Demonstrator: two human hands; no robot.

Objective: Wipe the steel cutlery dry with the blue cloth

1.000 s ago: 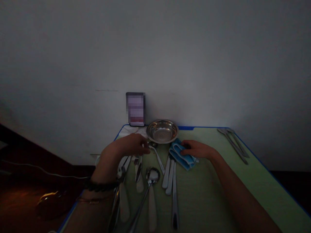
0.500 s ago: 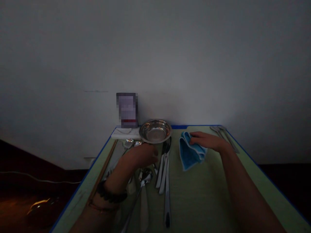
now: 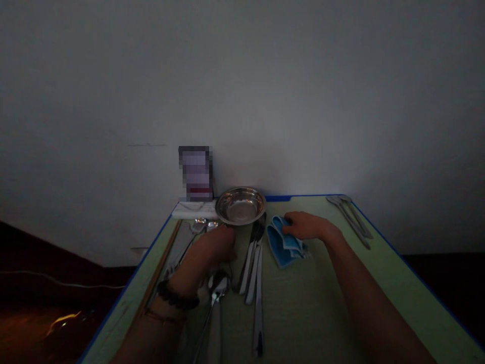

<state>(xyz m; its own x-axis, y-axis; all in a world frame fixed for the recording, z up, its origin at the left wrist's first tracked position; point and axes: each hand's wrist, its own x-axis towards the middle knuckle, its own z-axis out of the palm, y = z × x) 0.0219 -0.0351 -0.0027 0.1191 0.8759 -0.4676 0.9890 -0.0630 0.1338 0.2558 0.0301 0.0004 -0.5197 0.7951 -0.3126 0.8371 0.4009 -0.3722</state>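
Observation:
My right hand [image 3: 305, 225] pinches a folded blue cloth [image 3: 285, 247] over the right half of the table. The cloth hangs in loose folds with pale edging. My left hand [image 3: 216, 246], with a dark bead bracelet at the wrist, is closed among the metal cutlery on the left. Its fingertips point down and away, so whatever they grip is hidden. Just below that hand lie spoons [image 3: 220, 284] with long handles. Several long-handled metal utensils [image 3: 258, 303] lie side by side between my hands. A shiny steel bowl [image 3: 241, 210] stands behind them.
A pair of wooden chopsticks [image 3: 161, 263] lies along the left side of the green table [image 3: 314, 303]. At the far right rest metal utensils [image 3: 352, 217]. A blurred upright panel [image 3: 197, 172] stands by a white block [image 3: 193, 209], against the wall [image 3: 303, 101].
My right hand and the cloth have shifted left. The left hand has moved slightly left, and the spoons below it lie a little further left. Another utensil at the far right now shows more clearly.

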